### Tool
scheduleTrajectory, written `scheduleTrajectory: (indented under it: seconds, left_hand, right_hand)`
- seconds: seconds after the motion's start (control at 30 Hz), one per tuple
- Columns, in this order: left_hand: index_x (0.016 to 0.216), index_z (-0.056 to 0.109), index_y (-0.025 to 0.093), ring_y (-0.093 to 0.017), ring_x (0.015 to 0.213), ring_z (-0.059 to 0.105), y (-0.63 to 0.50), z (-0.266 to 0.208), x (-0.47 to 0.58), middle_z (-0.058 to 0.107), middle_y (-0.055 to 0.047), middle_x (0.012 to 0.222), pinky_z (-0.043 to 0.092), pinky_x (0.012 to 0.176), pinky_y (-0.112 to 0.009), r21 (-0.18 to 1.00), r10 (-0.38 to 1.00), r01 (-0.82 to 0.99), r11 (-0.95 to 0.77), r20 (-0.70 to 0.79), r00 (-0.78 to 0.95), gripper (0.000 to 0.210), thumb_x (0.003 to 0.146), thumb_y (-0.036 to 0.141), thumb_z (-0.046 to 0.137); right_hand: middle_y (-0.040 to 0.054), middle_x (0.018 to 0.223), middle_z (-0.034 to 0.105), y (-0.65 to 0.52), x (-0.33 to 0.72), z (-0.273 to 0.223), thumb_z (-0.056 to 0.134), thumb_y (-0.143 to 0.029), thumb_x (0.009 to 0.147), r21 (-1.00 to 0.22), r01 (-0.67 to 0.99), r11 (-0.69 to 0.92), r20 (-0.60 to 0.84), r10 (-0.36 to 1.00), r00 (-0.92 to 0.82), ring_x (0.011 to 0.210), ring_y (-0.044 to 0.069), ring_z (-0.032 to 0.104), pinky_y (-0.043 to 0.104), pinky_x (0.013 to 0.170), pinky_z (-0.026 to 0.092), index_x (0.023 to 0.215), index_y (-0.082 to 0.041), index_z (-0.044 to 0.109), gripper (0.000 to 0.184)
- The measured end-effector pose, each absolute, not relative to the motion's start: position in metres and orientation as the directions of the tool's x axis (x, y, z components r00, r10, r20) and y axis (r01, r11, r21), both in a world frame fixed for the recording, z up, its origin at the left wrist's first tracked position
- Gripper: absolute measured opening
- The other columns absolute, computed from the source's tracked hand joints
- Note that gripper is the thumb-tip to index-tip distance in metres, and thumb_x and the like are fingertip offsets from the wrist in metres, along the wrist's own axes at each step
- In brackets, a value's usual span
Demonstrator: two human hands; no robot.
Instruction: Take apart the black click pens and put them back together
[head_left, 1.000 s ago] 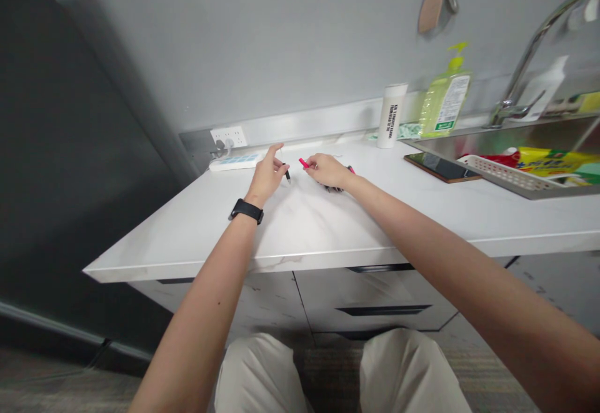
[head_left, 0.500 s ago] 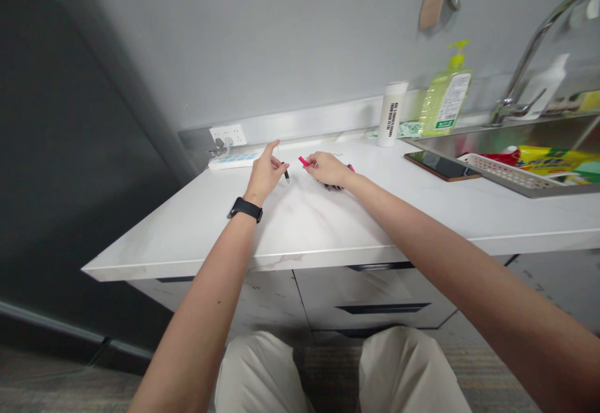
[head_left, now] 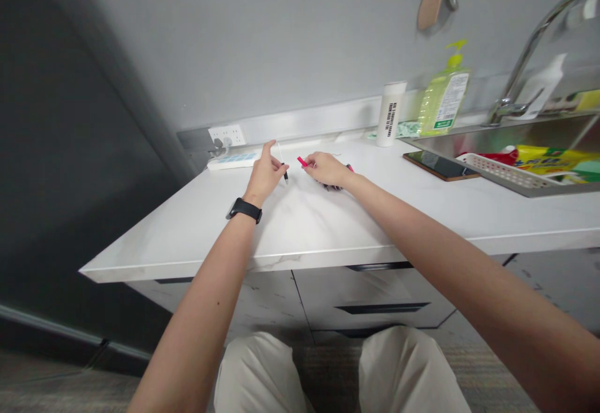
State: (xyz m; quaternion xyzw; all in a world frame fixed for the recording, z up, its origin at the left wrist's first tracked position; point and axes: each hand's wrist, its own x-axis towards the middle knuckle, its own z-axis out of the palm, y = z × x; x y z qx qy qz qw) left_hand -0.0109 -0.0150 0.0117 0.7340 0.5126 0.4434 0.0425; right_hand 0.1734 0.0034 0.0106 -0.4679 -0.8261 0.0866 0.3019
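Steel sink (head_left: 469, 140) holds yellow packet (head_left: 546, 158) | left hand (head_left: 265, 174) pinches pen (head_left: 285, 174) | right hand (head_left: 325, 168) pink piece (head_left: 301, 161)

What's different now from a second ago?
Very little: the left hand's raised index finger eased slightly left, and the pen's white upper part shows more clearly. Nothing was taken up or let go. The right hand still pinches the pink piece; phone unmoved.

"FROM HEAD TO TOE" on white bottle (head_left: 391, 115)
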Motion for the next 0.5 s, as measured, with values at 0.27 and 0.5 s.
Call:
scheduleTrajectory:
  seconds: [0.27, 0.5]
  left_hand:
    - [0.081, 0.064, 0.014, -0.016, 0.071, 0.06, -0.007, 0.01, -0.015, 0.066, -0.005, 0.075, 0.047, 0.074, -0.028, 0.424, 0.805, 0.805, -0.414, 0.584, 0.106, 0.009, 0.073, 0.017, 0.061]
    - [0.082, 0.068, 0.015, -0.019, 0.076, 0.06, 0.001, 0.002, -0.023, 0.068, -0.008, 0.083, 0.045, 0.076, -0.03, 0.303, 0.871, 0.893, -0.333, 0.461, 0.168, 0.014, 0.073, 0.013, 0.058]
  right_hand:
    - [0.0073, 0.091, 0.07, 0.008, 0.175, 0.008, 0.05, -0.016, 0.082, -0.466, 0.686, 0.559, 0.46, 0.815, -0.352, 0.072, 0.015, 0.06, 0.023, 0.07, 0.042, 0.1, -0.014, 0.065, 0.024]
    - [0.0039, 0.087, 0.069, 0.013, 0.176, 0.003, 0.051, -0.011, 0.077, -0.462, 0.641, 0.612, 0.522, 0.773, -0.361, 0.075, 0.015, 0.059, 0.024, 0.071, 0.042, 0.108, -0.016, 0.062, 0.034]
